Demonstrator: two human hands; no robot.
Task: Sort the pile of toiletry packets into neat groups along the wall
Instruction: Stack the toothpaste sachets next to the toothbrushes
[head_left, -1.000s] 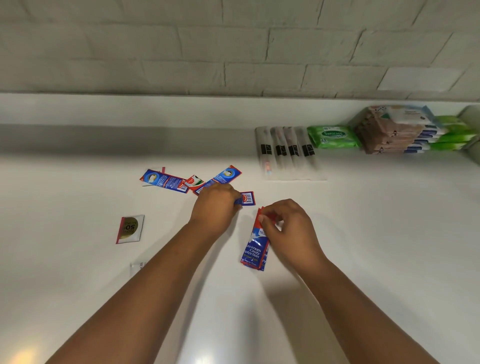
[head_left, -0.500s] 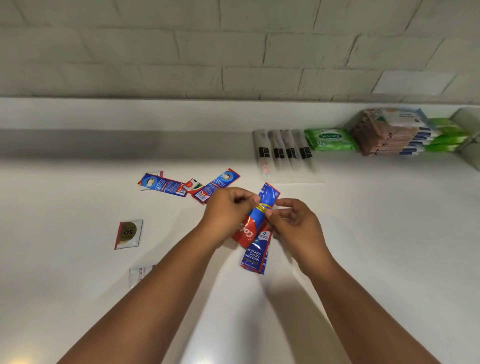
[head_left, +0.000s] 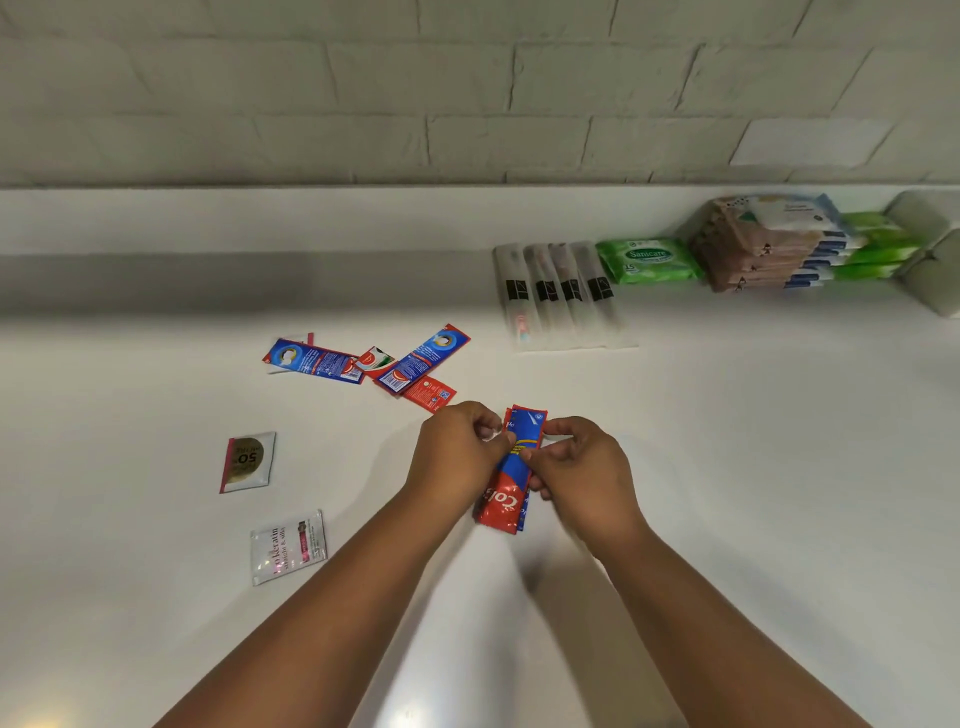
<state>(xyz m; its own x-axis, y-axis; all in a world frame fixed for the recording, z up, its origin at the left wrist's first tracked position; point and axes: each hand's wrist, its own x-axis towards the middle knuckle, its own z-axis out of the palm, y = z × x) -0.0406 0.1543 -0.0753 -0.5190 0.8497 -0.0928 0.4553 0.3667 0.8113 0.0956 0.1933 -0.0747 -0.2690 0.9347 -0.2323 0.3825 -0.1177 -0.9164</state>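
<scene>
Arms: two forearms, bare to the frame edge, no sleeves showing
Left hand (head_left: 457, 452): bare, ungloved
Right hand (head_left: 582, 467): bare, ungloved

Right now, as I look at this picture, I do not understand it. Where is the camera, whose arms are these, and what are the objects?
There is no machine here. A person wears one camera on the head, which looks forward and down, so the two arms are that person's own.

The left hand and the right hand together pinch a small stack of red and blue toothpaste sachets, just above the white counter.

More loose toothpaste sachets lie scattered further back. To the left lie a gold sachet and a white sachet.

Along the wall stand sorted groups: clear toothbrush packets, a green wipes pack, and a stack of tissue packs.
</scene>
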